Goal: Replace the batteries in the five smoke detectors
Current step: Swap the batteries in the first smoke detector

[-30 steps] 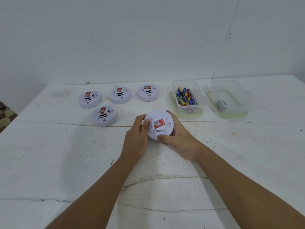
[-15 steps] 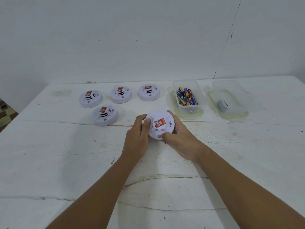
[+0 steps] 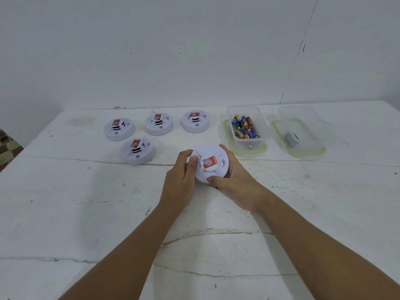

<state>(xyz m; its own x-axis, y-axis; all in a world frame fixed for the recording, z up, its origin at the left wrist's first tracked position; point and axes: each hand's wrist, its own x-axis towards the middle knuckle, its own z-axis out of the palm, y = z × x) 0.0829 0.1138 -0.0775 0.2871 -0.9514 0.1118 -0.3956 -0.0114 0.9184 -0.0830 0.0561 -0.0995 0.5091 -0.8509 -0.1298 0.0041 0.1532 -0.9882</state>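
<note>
you face a plain white wall (image 3: 173,50), evenly lit, with a thin dark crack (image 3: 296,61) running slantwise down its right side to the back edge of the bench (image 3: 86,213). the bench is white, scuffed and stained, with long cracks across its top. at the far left, past its edge, you can glimpse a checkered floor (image 3: 8,148).

Your forearms cut off by the bottom edge, held smoke detector (image 3: 209,163) underside hidden by your fingers, its red label too small to read, grey object (image 3: 290,139) in the right container (image 3: 303,135) unidentifiable.
</note>
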